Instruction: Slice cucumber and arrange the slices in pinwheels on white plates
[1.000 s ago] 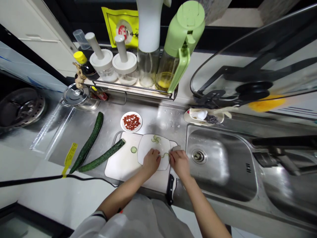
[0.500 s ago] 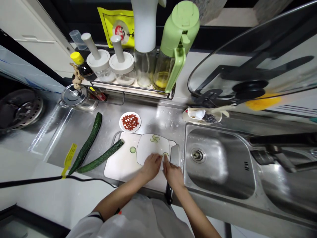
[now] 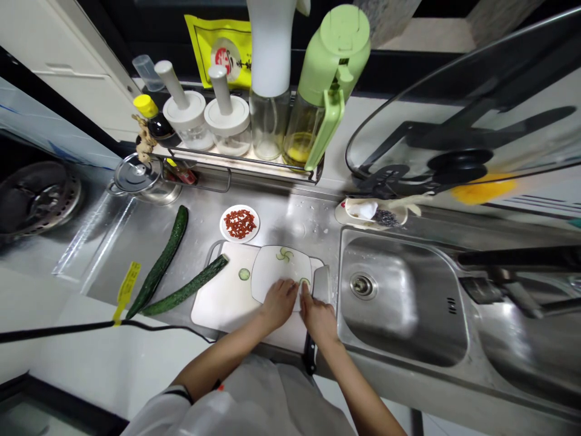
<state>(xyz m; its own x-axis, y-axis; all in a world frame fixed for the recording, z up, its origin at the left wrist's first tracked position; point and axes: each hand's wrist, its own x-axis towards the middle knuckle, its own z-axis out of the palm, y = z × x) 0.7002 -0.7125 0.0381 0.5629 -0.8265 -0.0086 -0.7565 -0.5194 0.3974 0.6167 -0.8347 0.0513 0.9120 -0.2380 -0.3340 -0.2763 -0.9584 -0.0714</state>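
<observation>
A white plate (image 3: 267,266) lies on the white cutting board (image 3: 222,303). Thin curved cucumber pieces (image 3: 285,254) form a pinwheel near its far edge. At the plate's right side, my right hand (image 3: 318,316) touches a small green cucumber piece (image 3: 304,281) with its fingertips. My left hand (image 3: 280,303) is beside it over the plate, fingers bent together; anything between them is too small to make out. A round cucumber slice (image 3: 244,274) rests on the board left of the plate. The knife (image 3: 322,284) lies along the board's right edge, its black handle toward me.
Left of the board are a whole cucumber (image 3: 161,260) and a cut one (image 3: 188,289). Behind it stands a small dish of red berries (image 3: 253,234). The sink (image 3: 403,303) is to the right; a rack (image 3: 272,165) with jars and bottles runs along the back.
The view has shifted very slightly. Both hands stay at the plate's near right side, with the right fingertips moved a little at the green piece.
</observation>
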